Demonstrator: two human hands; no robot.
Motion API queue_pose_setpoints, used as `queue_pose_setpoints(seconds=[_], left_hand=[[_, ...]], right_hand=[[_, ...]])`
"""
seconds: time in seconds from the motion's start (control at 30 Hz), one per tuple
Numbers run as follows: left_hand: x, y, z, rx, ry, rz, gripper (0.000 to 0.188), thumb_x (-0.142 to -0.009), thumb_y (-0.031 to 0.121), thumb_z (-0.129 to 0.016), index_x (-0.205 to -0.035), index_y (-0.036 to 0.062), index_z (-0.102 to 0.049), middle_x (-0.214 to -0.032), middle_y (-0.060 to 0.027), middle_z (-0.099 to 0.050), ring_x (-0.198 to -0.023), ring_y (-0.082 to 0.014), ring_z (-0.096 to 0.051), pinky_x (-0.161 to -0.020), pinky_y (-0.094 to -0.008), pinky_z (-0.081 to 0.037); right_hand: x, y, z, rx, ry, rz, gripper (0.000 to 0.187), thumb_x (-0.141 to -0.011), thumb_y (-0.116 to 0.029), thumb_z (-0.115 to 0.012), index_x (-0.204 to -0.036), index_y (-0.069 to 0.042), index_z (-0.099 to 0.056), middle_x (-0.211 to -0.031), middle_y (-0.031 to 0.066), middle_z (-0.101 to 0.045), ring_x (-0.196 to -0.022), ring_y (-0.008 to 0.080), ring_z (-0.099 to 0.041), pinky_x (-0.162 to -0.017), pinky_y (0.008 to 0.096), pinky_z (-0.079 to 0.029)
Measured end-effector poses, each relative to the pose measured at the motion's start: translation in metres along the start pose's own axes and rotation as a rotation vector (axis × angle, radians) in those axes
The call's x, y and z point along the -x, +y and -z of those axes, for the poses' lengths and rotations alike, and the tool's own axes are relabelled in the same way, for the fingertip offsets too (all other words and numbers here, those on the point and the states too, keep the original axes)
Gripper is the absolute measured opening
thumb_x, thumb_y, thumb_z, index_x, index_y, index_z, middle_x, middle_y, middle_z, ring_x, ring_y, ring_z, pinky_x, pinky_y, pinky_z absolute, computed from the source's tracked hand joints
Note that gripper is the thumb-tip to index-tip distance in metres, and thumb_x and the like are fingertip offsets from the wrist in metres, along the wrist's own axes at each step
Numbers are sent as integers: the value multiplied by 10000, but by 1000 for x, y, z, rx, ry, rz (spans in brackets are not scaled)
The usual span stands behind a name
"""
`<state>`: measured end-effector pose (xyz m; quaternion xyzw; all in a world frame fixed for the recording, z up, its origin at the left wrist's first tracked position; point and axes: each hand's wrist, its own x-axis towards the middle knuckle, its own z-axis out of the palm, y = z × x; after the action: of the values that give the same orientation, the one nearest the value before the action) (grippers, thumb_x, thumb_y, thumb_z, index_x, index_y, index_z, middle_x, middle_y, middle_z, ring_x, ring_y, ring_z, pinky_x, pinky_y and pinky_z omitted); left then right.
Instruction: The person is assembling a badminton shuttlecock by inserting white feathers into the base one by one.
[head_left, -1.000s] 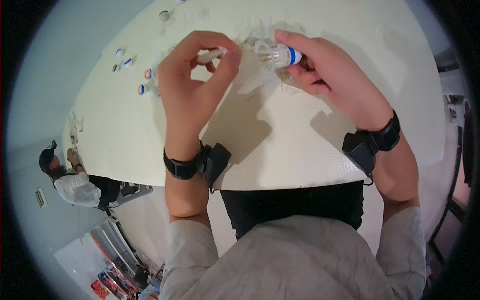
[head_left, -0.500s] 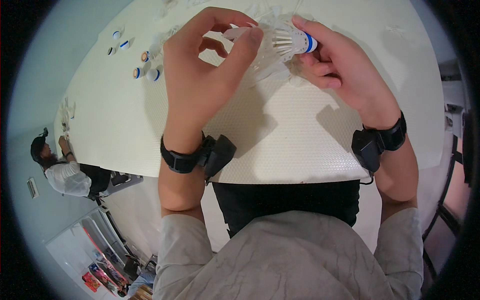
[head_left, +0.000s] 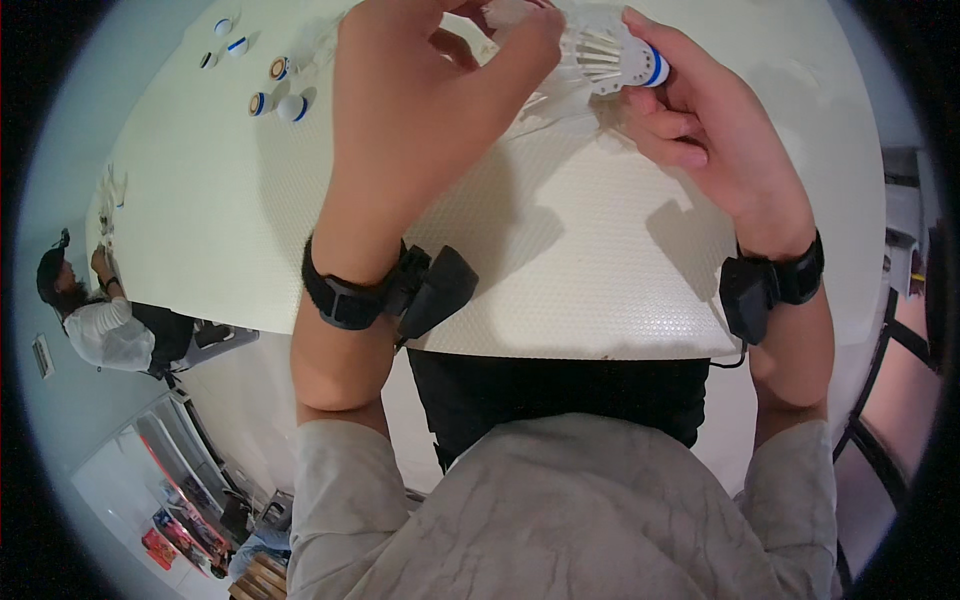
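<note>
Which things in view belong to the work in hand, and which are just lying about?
In use:
shuttlecock, in the right hand
white piece, partly hidden, in the left hand

Apparently lying about:
six small shuttlecock bases, farther left
black wall-side items: none judged

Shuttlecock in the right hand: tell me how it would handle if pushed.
The shuttlecock would probably feel light, given its thin stems. Those stems look slender enough to bend or snap. Pushed, it may curve as it rolls, being narrower at its rounded end.
</note>
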<state>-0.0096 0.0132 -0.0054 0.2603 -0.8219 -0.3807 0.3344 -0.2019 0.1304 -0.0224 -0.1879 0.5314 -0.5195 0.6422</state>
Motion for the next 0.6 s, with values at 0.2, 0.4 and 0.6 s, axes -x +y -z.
queue_pose_setpoints(seconds=[0.2,0.4,0.6], left_hand=[[-7,1,-4,99,21,42,134,-893,164,-754,-935,38,-739,-826,7,-732,-753,-63,-632,-643,-232,-456],[-4,20,4,71,-78,60,189,-871,188,-771,-939,15,-739,-779,-39,-716,-712,-88,-628,-627,-252,-462],[-2,5,8,18,-121,24,190,-855,172,-765,-885,-13,-738,-722,-101,-710,-609,-137,-606,-593,-273,-466]], right_hand=[[-5,7,4,91,-80,120,494,-1111,-457,-440,-748,-126,-497,-562,-76,-286,-452,51,-261,-460,230,-223],[-2,8,1,89,-78,90,445,-1077,-453,-530,-863,-65,-573,-604,-76,-346,-491,38,-265,-462,230,-211],[-3,12,-1,159,-41,132,427,-1084,-440,-525,-883,-69,-590,-600,-75,-350,-489,43,-262,-464,225,-217]])
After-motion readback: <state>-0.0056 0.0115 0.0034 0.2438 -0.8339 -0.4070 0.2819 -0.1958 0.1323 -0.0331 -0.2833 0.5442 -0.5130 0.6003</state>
